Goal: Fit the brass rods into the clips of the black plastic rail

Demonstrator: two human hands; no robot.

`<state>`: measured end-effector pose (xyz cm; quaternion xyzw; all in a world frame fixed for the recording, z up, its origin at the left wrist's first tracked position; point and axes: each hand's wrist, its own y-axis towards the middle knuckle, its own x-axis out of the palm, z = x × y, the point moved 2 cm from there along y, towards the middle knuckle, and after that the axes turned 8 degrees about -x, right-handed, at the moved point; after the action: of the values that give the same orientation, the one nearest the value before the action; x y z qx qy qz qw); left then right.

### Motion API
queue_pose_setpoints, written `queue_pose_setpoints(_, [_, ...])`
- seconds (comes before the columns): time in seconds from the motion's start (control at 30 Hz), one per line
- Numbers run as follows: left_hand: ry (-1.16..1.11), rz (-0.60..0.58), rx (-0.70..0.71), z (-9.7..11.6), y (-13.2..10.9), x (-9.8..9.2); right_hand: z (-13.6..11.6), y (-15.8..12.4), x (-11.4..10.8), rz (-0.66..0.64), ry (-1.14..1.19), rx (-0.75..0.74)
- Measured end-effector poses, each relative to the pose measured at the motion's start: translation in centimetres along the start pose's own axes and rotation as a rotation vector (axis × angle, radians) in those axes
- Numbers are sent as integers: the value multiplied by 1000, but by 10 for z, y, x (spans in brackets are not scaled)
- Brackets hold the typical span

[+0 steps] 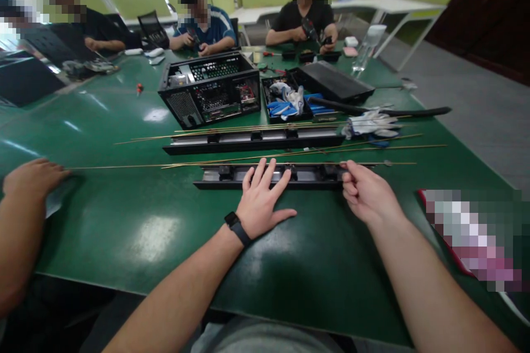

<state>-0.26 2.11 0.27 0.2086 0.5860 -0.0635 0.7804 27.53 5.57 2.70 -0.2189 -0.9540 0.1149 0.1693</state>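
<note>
Black channel (312, 183), crosswise — thin brass rod (314, 163) along its far edge

A broad green tabletop (103, 215), glossy with pale reflections — and what a spread! Front and centre, a black channel (215, 185) lies lengthwise, a second channel (244, 147) just behind, thin brass-coloured rods (232, 129) running alongside both. Further back sits an open computer case (209, 94), a black tray (290, 118) close beside it, white gloves (370, 124) out right — and there's a clear bottle (366, 52) beyond!

no legible txt, brands, nos. or signs in view.
</note>
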Motion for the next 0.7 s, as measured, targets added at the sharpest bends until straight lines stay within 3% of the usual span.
queue_pose_setpoints(0.33, [-8, 5, -1, -2, 0, 1, -17, 20, -29, 203, 68, -17])
queue_pose_setpoints(0.6, [-10, 12, 2, -2, 0, 2, -17, 3, -9, 135, 36, 10])
queue_pose_setpoints(0.7, [-17, 19, 6, -2, -1, 2, -20, 5, -12, 170, 33, -2])
